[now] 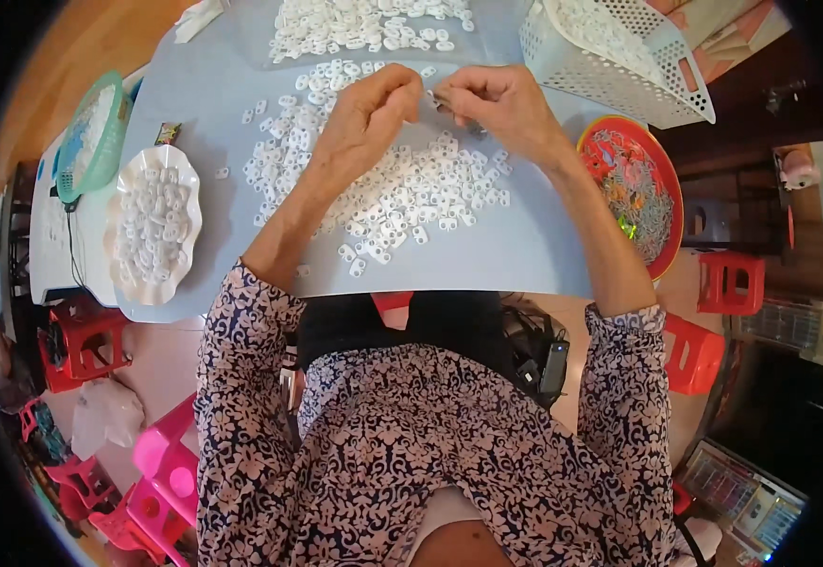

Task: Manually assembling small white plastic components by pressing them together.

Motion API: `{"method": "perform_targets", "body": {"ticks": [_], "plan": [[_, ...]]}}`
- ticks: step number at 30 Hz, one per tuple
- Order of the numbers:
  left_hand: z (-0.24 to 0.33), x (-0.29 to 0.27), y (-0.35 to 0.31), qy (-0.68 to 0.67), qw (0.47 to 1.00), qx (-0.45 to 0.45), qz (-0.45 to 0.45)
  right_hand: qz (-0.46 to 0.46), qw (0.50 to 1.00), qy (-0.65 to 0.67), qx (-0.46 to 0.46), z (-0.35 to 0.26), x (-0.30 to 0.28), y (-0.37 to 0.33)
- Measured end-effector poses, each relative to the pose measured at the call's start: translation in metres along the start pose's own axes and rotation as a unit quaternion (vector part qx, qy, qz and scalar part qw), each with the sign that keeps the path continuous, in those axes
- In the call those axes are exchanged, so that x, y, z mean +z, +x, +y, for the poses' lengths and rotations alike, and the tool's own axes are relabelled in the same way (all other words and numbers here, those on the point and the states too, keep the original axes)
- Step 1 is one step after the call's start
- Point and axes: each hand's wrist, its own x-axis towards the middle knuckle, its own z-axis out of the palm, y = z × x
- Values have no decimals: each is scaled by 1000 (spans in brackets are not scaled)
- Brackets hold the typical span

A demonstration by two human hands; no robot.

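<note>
Flanking right hand [498, 99]: basket [570, 64], seemingly plastic.

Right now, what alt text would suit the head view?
A person's left hand and right hand, close together over white pieces scattered on a grey table; the right pinches something too small to identify. A white dish stands left, a red bowl and basket right.

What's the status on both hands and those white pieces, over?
Left hand curled, hold unclear; right hand pinching a small item. White pieces loose on table. Nothing seen blocking either hand.
</note>
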Motion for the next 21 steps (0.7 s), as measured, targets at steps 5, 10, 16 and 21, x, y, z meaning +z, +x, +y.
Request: {"method": "perform_targets", "body": {"ticks": [5, 10, 16, 21], "plan": [[1, 0, 0, -88, 993, -49, -60, 5, 999, 32, 32, -12, 0, 1], [-5, -1, 4, -148, 987, -33, -58, 33, 998, 49, 31, -6, 2, 5], [-5, -3, 3, -143, 988, -33, -48, 37, 997, 53, 31, -10, 5, 8], [-1, -5, 3, -138, 989, -33, -50, 39, 999, 31, 6, -7, 7, 12]]}}
